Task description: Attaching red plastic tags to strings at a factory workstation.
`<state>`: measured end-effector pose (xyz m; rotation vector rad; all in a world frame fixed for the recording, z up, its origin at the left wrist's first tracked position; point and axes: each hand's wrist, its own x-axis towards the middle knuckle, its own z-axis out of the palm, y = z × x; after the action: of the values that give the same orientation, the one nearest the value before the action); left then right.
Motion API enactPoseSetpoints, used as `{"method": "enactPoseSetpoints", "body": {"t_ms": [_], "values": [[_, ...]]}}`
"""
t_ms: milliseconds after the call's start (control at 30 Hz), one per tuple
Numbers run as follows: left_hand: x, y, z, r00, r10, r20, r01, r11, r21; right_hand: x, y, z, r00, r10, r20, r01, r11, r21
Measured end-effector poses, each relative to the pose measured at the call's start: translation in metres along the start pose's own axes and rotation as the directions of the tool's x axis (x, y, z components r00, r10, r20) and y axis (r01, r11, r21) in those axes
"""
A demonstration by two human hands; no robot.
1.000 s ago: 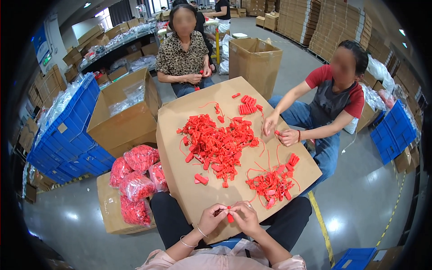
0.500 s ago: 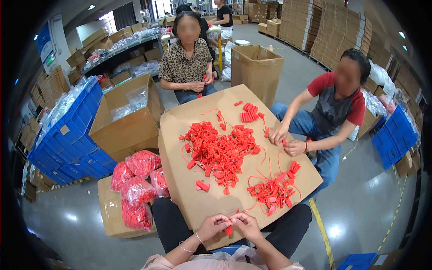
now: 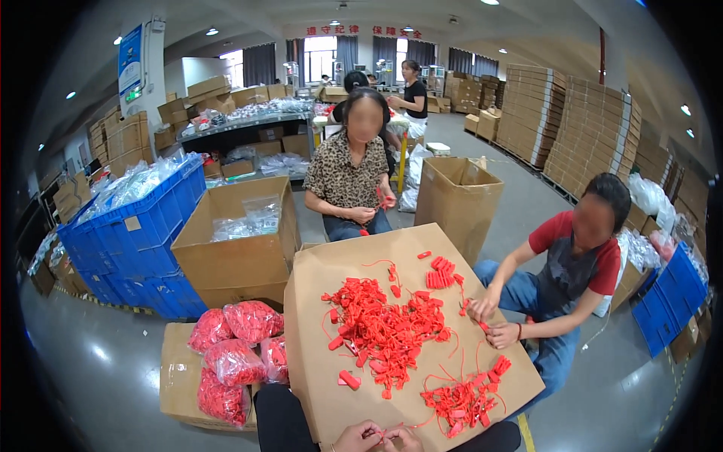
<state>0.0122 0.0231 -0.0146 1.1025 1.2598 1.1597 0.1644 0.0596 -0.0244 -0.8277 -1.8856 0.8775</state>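
Observation:
At the near edge of the cardboard-topped work surface (image 3: 320, 377), my left hand (image 3: 357, 437) and my right hand (image 3: 403, 438) meet fingertip to fingertip. Both are closed in a pinch on a small red corded piece (image 3: 382, 435); a thin red cord trails from it to the right. The frame's lower edge cuts off most of both hands. Just beyond my right hand lies a smaller pile of red corded pieces (image 3: 461, 403). A larger heap of them (image 3: 388, 328) covers the middle. One loose red piece (image 3: 349, 379) rests left of that heap.
Clear bags of red pieces (image 3: 235, 361) sit on a carton (image 3: 175, 377) at left. Co-workers sit across (image 3: 354, 173) and at right (image 3: 576, 256), handling red pieces. A row of red pieces (image 3: 440, 275) lies at the far side. Open cartons (image 3: 233, 260) and blue crates (image 3: 143, 241) stand beyond.
The view has tilted up, so the surface and my hands appear lower in the picture. My hands stay pinched together on the red piece. The co-worker across has raised one hand slightly.

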Motion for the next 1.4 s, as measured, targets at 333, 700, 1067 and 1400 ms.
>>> {"method": "enactPoseSetpoints", "body": {"t_ms": [333, 700, 1067, 1400], "values": [[0.009, -0.003, -0.013, 0.982, -0.091, 0.164, 0.114, 0.984, -0.138, 0.019, -0.006, -0.010, 0.844, 0.476, 0.246, -0.533, 0.797, 0.286], [0.008, 0.015, -0.018, 0.895, -0.293, 0.335, 0.380, 0.895, -0.232, 0.004, -0.012, -0.010, 0.849, 0.494, 0.188, -0.525, 0.746, 0.410], [-0.008, 0.033, 0.001, 0.885, -0.381, 0.266, 0.447, 0.856, -0.260, -0.010, -0.022, -0.011, 0.803, 0.562, 0.200, -0.548, 0.564, 0.618], [-0.010, 0.031, -0.001, 0.957, -0.285, 0.052, 0.290, 0.930, -0.228, -0.029, -0.033, -0.023, 0.800, 0.488, 0.349, -0.557, 0.389, 0.733]]}}
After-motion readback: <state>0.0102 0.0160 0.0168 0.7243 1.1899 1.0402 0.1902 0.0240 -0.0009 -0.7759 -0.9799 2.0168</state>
